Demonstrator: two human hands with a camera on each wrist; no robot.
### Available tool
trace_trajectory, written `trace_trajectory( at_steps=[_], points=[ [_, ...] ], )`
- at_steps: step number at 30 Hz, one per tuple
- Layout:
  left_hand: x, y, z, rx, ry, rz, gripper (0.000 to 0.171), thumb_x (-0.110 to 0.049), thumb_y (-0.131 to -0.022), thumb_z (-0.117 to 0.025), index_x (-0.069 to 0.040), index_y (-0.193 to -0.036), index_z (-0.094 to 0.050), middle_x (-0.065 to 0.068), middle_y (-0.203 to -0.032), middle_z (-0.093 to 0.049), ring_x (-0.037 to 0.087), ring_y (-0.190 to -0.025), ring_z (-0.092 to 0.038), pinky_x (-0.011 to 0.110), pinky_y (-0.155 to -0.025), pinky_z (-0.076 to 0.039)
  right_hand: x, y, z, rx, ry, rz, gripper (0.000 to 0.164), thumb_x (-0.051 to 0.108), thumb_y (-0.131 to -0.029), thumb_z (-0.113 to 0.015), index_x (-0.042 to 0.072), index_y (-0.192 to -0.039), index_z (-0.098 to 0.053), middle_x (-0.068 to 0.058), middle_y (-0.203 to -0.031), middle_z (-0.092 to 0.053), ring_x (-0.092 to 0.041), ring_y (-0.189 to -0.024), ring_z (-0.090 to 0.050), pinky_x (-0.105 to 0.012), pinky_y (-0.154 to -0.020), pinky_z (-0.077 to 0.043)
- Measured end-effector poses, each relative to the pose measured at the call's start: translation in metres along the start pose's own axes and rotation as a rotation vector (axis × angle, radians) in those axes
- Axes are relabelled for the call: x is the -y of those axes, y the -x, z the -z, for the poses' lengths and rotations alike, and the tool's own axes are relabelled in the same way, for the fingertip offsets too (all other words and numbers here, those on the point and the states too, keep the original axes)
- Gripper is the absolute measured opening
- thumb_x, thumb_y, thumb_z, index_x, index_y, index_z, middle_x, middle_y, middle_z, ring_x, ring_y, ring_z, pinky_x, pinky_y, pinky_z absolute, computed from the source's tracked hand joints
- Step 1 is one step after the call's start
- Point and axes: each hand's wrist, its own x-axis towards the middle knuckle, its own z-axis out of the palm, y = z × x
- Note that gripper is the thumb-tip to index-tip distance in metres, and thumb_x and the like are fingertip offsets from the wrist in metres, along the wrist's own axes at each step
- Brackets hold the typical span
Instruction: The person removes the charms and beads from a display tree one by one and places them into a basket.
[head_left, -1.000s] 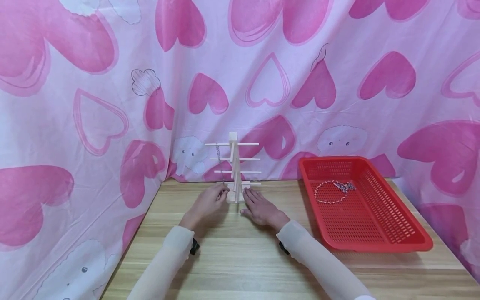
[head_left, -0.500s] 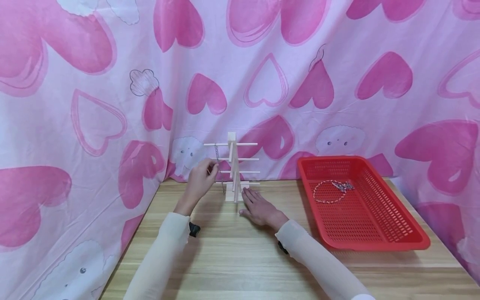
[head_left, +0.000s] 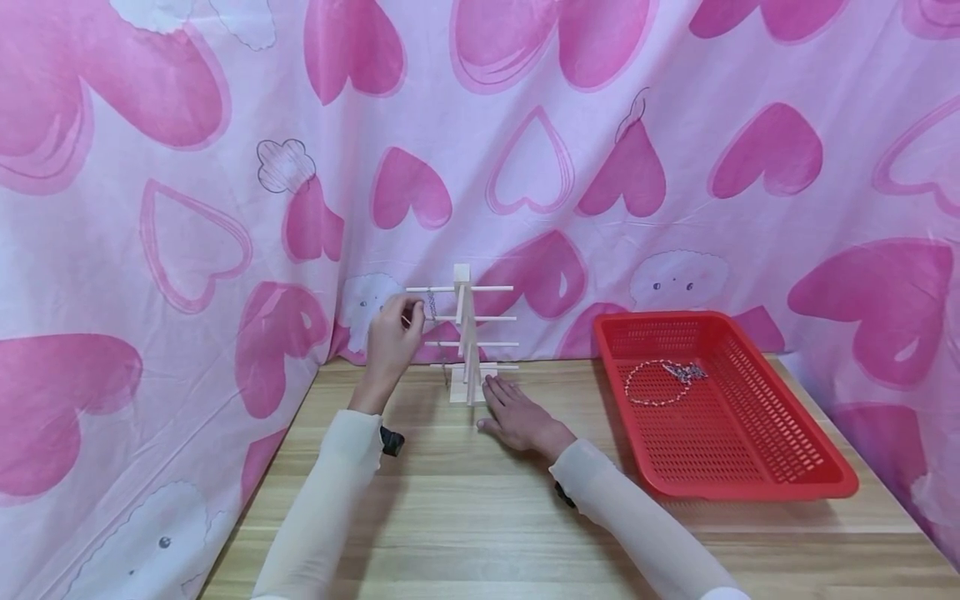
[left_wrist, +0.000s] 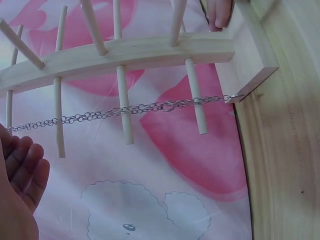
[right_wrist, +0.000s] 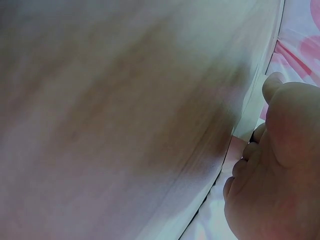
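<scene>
A wooden rack [head_left: 467, 333] with several thin pegs stands at the back middle of the table. A silver chain necklace [left_wrist: 142, 107] hangs from its top left peg and runs down past the lower pegs to the base. My left hand [head_left: 393, 337] is raised beside the upper left pegs, fingers bent, fingertips right at the upper part of the chain. Whether they pinch it, I cannot tell. Low on the right, my right hand [head_left: 519, 414] lies with straight fingers against the rack's base [head_left: 461, 392]; its fingertips [left_wrist: 219, 12] show there in the left wrist view.
A red plastic basket [head_left: 750, 492] stands on the right of the wooden table [head_left: 480, 533]. In it lie a beaded necklace [head_left: 637, 402] and a small silvery tangle [head_left: 693, 372]. Pink heart-patterned cloth [head_left: 525, 167] hangs behind and on the left.
My left hand has risen from the rack's base along the chain to the upper pegs, moving slightly left. The right hand stays at the base.
</scene>
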Motion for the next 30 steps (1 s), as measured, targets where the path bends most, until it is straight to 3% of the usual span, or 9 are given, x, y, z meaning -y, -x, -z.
trace_trajectory(
  at_steps=[9, 17, 30],
  points=[
    [-0.003, -0.009, -0.003, 0.025, -0.021, 0.072, 0.017, -0.013, -0.102, -0.069, 0.002, -0.104, -0.077, 0.016, -0.093, -0.078, 0.03, -0.077, -0.073, 0.042, -0.071, -0.064, -0.001, -0.001, -0.002, -0.012, -0.009, 0.004, 0.076, 0.046, -0.115, -0.041, -0.003, -0.169, -0.018, -0.021, -0.179, -0.013, -0.038, -0.167, -0.012, -0.049, -0.138, -0.016],
    [-0.008, -0.011, -0.007, 0.047, 0.017, 0.109, 0.017, -0.016, -0.101, -0.072, 0.0, -0.101, -0.079, 0.015, -0.088, -0.078, 0.029, -0.074, -0.074, 0.041, -0.067, -0.064, 0.0, 0.0, -0.002, -0.004, -0.01, 0.007, 0.076, 0.044, -0.115, -0.042, -0.003, -0.169, -0.016, -0.021, -0.179, -0.011, -0.039, -0.167, -0.011, -0.05, -0.138, -0.014],
    [-0.012, -0.012, -0.01, 0.016, 0.011, 0.119, 0.018, -0.011, -0.102, -0.069, 0.004, -0.097, -0.079, 0.017, -0.082, -0.078, 0.029, -0.069, -0.07, 0.037, -0.064, -0.057, -0.001, -0.001, -0.002, -0.005, 0.009, 0.001, 0.078, 0.048, -0.114, -0.041, -0.001, -0.169, -0.017, -0.019, -0.179, -0.012, -0.036, -0.167, -0.012, -0.048, -0.138, -0.016]
  ],
)
